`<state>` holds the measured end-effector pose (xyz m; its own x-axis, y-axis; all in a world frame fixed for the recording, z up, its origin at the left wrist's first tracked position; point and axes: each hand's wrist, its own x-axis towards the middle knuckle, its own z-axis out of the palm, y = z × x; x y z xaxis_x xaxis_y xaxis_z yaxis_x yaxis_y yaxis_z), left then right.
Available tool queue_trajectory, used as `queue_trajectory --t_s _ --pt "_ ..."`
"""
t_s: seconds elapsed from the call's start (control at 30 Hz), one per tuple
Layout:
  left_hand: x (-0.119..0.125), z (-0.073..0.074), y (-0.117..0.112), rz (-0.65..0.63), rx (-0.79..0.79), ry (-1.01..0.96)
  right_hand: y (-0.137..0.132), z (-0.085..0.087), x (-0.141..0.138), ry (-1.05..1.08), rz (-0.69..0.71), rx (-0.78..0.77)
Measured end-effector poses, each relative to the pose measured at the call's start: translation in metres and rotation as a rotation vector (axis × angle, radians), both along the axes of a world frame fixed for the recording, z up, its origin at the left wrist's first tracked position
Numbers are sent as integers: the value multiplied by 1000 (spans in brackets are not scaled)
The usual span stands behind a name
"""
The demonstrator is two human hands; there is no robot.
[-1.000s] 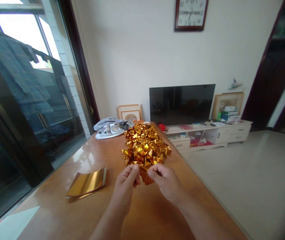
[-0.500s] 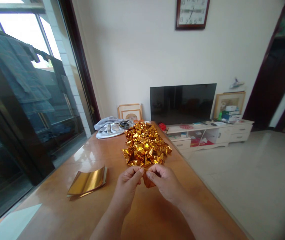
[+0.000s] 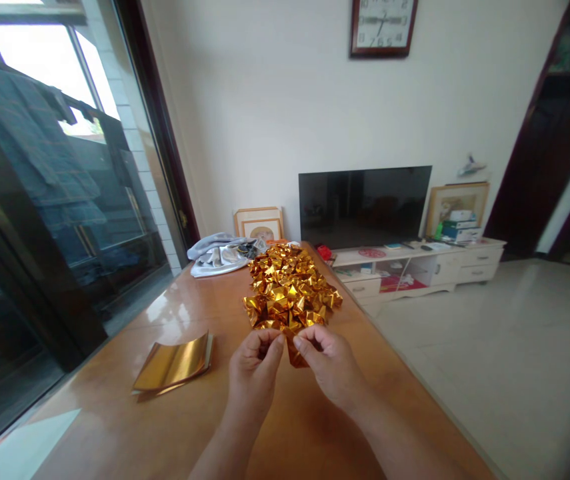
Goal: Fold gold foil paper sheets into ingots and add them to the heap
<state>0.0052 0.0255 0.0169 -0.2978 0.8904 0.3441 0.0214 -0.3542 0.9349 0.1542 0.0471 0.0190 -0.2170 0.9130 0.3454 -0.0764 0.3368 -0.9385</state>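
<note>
Between my hands is a piece of gold foil paper [image 3: 296, 355], partly folded. My left hand [image 3: 255, 363] pinches its left edge between thumb and forefinger. On the other side, my right hand [image 3: 329, 360] grips it the same way, with the fingers covering part of the paper. Just beyond my fingertips lies a long heap of folded gold foil pieces [image 3: 289, 283]. To the left, a stack of flat gold foil sheets [image 3: 172, 363] rests on the table, its edges curling up.
The brown wooden table [image 3: 129, 437] carries a pale sheet [image 3: 39, 447] at its near left edge and a silvery-grey bundle [image 3: 219, 253] at the far end. Beyond stand a television [image 3: 365, 207] and a white cabinet [image 3: 445, 267]. A glass door is at left.
My hands have moved slightly up and apart, with the left thumb farther from the right one. The foil paper between them has risen a little. The heap and the stack look unchanged.
</note>
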Motion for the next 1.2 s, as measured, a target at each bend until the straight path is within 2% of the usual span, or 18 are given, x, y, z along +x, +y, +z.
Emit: queue_trajectory --t_s 0.37,0.57,0.93,1.2 --pt "0 1 0 4 -42 1 -3 -4 -4 -31 5 79" --pt "0 -2 1 8 -37 -1 -4 -5 -6 -82 -49 110" --pt "3 -4 0 76 43 154 -4 -10 -8 -209 -153 193" --pt "1 -9 2 114 3 231 -5 -13 -9 -263 -188 232"
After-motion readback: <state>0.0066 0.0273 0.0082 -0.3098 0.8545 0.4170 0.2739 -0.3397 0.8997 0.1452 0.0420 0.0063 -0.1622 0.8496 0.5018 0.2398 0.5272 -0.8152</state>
